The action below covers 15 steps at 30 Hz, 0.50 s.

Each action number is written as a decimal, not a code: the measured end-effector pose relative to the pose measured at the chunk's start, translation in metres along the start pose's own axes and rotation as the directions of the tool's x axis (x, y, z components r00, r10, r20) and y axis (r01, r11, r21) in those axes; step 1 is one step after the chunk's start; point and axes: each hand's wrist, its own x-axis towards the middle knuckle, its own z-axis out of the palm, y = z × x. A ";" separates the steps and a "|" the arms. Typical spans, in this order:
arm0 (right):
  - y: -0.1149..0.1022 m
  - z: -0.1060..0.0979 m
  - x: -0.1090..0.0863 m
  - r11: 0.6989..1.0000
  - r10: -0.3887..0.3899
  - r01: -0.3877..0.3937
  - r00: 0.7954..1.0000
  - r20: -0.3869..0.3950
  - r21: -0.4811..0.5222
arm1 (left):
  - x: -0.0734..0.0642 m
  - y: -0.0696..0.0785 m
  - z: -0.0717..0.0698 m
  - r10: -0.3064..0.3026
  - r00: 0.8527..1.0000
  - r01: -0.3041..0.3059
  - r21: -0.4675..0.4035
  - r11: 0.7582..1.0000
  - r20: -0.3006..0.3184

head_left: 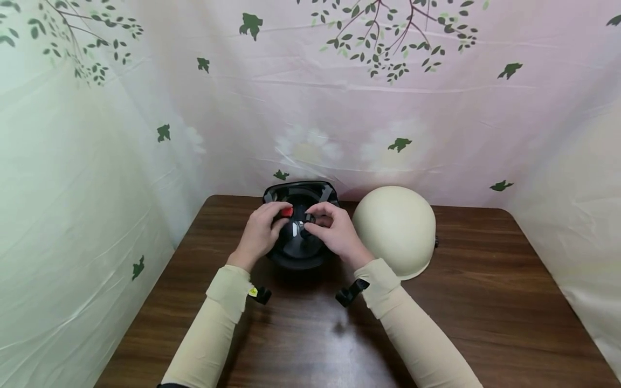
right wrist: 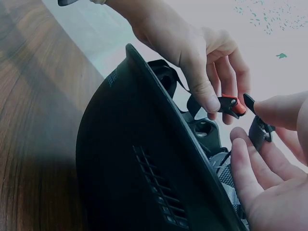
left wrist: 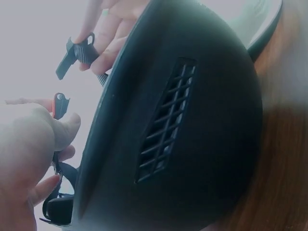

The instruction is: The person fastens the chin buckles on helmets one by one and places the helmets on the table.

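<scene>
A black helmet (head_left: 296, 263) lies with its opening facing up on the table, its grilled vent (left wrist: 166, 120) showing in both wrist views. Over the opening, my left hand (head_left: 259, 234) pinches the red and black buckle half (right wrist: 233, 106) of a chin strap between thumb and fingers. Opposite it, my right hand (head_left: 338, 230) holds the black buckle half (left wrist: 72, 55), which has ribbed webbing on it. A small gap separates the two halves, and they point toward each other. Padding and straps inside the shell are partly hidden by the hands.
A cream helmet (head_left: 395, 231) sits dome up just right of the black one, near my right wrist. The brown wooden table (head_left: 301, 345) extends toward me and to both sides. A patterned curtain (head_left: 301, 108) hangs behind the table and along its sides.
</scene>
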 end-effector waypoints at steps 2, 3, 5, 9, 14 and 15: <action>0.000 0.001 0.001 1.000 0.006 -0.006 1.000 -0.008 0.002 | 0.000 0.001 0.000 -0.002 1.000 0.002 -0.006 1.000 -0.001; -0.001 0.002 0.001 1.000 0.011 -0.011 1.000 -0.010 0.002 | -0.001 0.001 0.000 -0.005 1.000 0.005 -0.008 1.000 -0.001; 0.000 0.003 0.001 1.000 0.021 -0.021 1.000 -0.013 -0.006 | -0.001 0.001 0.001 -0.010 1.000 0.010 -0.007 1.000 0.001; 0.002 0.006 0.002 0.999 0.020 -0.021 0.999 -0.028 -0.032 | -0.003 0.001 0.002 -0.024 1.000 0.024 0.001 1.000 0.008; 0.003 0.008 0.003 0.998 -0.022 0.020 0.999 -0.032 -0.057 | -0.004 0.000 0.001 -0.018 1.000 0.018 -0.002 1.000 0.017; 0.003 0.008 0.003 0.998 -0.028 0.026 0.999 -0.031 -0.060 | -0.004 0.000 0.001 -0.014 1.000 0.014 -0.002 1.000 0.020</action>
